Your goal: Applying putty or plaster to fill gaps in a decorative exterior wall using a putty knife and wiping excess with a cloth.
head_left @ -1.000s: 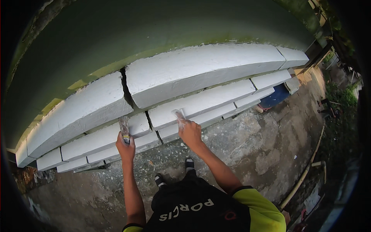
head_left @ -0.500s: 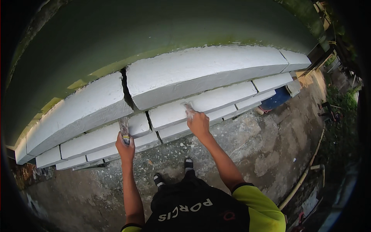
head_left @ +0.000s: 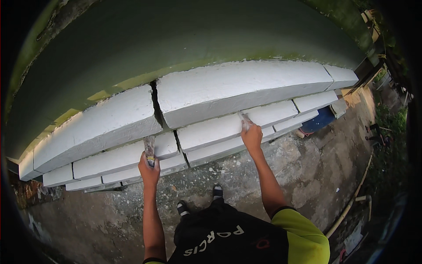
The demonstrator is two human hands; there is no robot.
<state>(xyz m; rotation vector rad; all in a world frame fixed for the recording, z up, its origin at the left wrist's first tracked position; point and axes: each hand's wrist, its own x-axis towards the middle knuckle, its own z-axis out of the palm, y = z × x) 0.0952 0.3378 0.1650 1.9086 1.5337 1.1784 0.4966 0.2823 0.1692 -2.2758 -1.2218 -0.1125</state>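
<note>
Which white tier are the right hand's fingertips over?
The middle tier: the right hand overlaps it; the wall-side tier lies above, the lowest tier below.

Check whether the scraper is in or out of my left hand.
In it: your left hand is closed around the handle of the scraper, whose blade points toward the green wall.
</note>
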